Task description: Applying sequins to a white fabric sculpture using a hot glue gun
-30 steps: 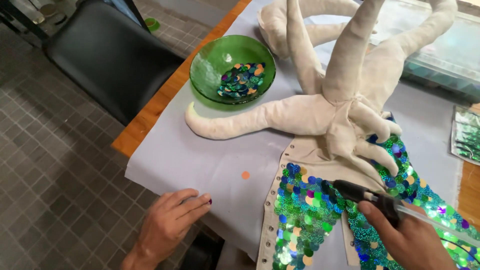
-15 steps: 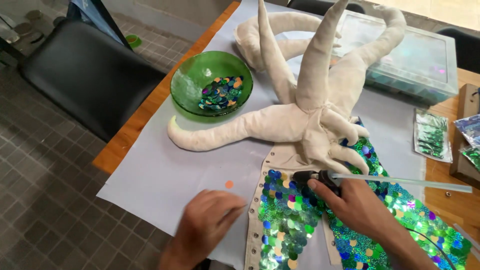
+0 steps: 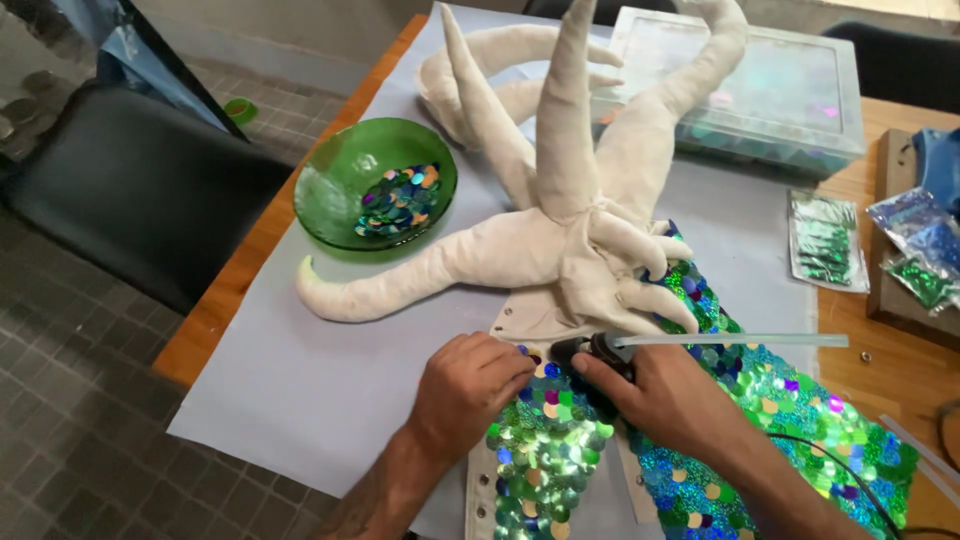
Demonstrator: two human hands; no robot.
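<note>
Head view: the green glass bowl (image 3: 374, 186) sits on the grey paper sheet (image 3: 300, 380) near the table's left edge and holds a shallow heap of loose sequins (image 3: 400, 200), green, blue and orange. At the far end a clear plastic lidded box (image 3: 752, 88) holds shimmering material, its contents too blurred to sort out. To the right, 1 small clear packet (image 3: 826, 240) of green sequins lies flat on the sheet's edge, and more packets (image 3: 915, 250) are cut off by the right border.

The left hand (image 3: 470, 385) rests knuckles up, fingers curled down and pressing onto the sequin-covered fabric strip (image 3: 545, 440), which lies on the sheet at the near edge, just below the cream stuffed fabric figure (image 3: 560, 240) with its long limbs. The right hand (image 3: 665, 390) is closed around the black glue gun (image 3: 590, 352), nozzle pointing left toward the left fingertips, with a clear glue stick (image 3: 740, 341) jutting out to the right.

The left fingertips hide whatever lies under them. The gun's body is mostly covered by the right hand, and the strip's lower end runs out of frame.
</note>
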